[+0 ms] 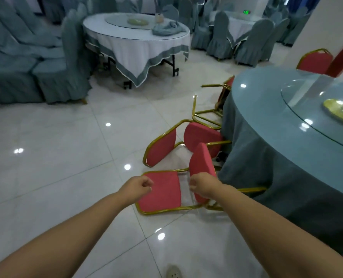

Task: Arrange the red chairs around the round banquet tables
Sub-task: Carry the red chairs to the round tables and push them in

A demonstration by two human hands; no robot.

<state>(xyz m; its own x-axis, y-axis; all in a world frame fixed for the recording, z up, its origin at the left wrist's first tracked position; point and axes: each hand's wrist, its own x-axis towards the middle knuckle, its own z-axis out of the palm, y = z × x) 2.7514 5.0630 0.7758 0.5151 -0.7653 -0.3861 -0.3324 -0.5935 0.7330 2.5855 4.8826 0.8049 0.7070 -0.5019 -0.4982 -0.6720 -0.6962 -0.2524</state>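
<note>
Both arms reach forward and down over the tiled floor (56, 157). The left hand (139, 186) has its fingers curled in loosely and appears to hold nothing; it sits over the near left corner of a red backrest, though whether it touches the frame cannot be told. The right hand (201, 187) is curled too, at the edge of the seat pad; thin clear plastic seems to hang below it, and whether the fingers pinch that film or the pad itself cannot be told.

The near chair (162, 195) lies tipped on its back, backrest flat on the tiles, seat standing on edge and legs pointing right, toward the blue table (267, 137). Its long axis runs left to right across the view, so the backrest end falls to the left hand and the seat end to the right. Righting it looks to be a matter of lifting the backrest up and round, with the right hand steadying the seat.

Just beyond, a second chair (186, 143) lies tipped the same way, touching or nearly touching the tablecloth. Past it a third chair (216, 101) is toppled against the table. One upright chair (315, 61) stands at the far side. So the arranging is, I judge, barely begun here.

Farther off stand a white table (138, 43) and rows of covered chairs (56, 77).
</note>
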